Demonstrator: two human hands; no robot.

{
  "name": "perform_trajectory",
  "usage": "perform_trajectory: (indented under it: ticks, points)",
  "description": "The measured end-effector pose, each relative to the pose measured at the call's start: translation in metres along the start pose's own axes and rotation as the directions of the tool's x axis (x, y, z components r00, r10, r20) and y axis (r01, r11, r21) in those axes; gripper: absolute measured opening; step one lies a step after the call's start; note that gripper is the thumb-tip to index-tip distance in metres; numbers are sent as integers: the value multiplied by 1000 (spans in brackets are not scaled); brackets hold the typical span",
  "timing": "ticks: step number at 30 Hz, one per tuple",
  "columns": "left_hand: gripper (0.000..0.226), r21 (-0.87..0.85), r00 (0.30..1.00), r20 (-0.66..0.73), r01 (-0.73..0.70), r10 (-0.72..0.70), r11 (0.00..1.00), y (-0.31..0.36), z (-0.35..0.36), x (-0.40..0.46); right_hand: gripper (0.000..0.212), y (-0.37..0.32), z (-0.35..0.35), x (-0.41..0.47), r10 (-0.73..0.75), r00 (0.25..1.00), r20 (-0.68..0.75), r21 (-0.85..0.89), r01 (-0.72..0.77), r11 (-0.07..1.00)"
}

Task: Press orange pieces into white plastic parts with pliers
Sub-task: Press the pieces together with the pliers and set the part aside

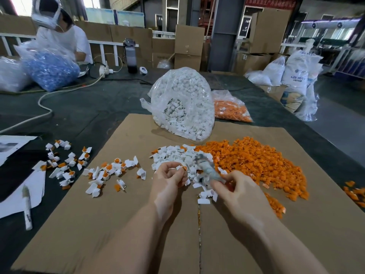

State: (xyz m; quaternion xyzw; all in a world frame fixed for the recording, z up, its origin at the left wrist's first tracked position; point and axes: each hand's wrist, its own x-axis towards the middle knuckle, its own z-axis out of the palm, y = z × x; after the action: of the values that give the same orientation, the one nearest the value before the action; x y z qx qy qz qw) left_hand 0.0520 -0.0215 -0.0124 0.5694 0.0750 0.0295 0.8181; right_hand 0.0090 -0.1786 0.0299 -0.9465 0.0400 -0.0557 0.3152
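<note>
My left hand (169, 179) pinches a small white plastic part with an orange piece (182, 168) at its fingertips. My right hand (235, 186) grips the pliers (206, 168), which are motion-blurred and point up and left toward that part. Just beyond both hands lies a pile of loose white parts (175, 155). A large heap of orange pieces (256, 163) spreads to the right of it. Assembled white-and-orange parts (106, 172) are scattered to the left, some on the cardboard sheet (118, 224), some further left.
A clear bag of white parts (183, 103) stands behind the piles, with a bag of orange pieces (230, 108) to its right. A wrapped tool (27, 208) and white paper lie at the left edge. Another person sits at far left beside a bag of blue parts (50, 70).
</note>
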Motion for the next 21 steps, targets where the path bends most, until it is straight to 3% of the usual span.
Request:
perform_trajectory:
  ticks: [5, 9, 13, 15, 17, 21]
  points:
    - [19, 270, 992, 98, -108, 85, 957, -6, -3, -4, 44, 33, -5, 16, 21, 964, -264, -358, -118, 926]
    - [24, 486, 983, 129, -177, 130, 856, -6, -3, -8, 50, 48, -6, 22, 28, 966, -256, -570, -174, 803]
    - [26, 565, 974, 169, -219, 148, 795, -5, -3, -10, 55, 47, -2, 21, -11, 954, -301, -653, -198, 731]
    - [27, 571, 971, 184, -231, 151, 788, -5, -2, -10, 37, 41, 5, 19, -184, 919, -349, -567, -50, 822]
    - [27, 575, 967, 200, -247, 159, 780, -4, 0, -11, 21, 31, 18, 15, -372, 838, -399, -503, 139, 853]
    - [28, 598, 960, 227, -271, 165, 754, -4, 1, -10, 31, 13, 41, 9, -546, 788, -285, -270, 480, 834]
